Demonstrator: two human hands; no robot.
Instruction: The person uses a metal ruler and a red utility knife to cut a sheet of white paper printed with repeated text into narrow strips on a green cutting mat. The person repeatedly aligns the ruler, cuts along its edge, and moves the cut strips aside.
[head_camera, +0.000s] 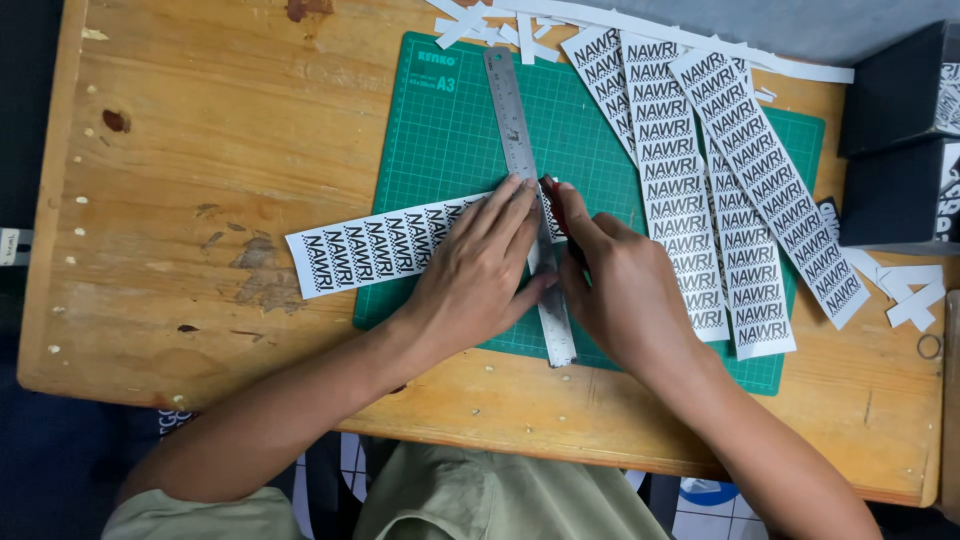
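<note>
One worn wooden table (180, 200) (stained, pitted) carries a green cutting mat (450, 140).

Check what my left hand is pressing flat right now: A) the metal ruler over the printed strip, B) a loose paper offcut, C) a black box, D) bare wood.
A: the left hand lies flat on the metal ruler, which crosses the printed strip on the green cutting mat.
</note>
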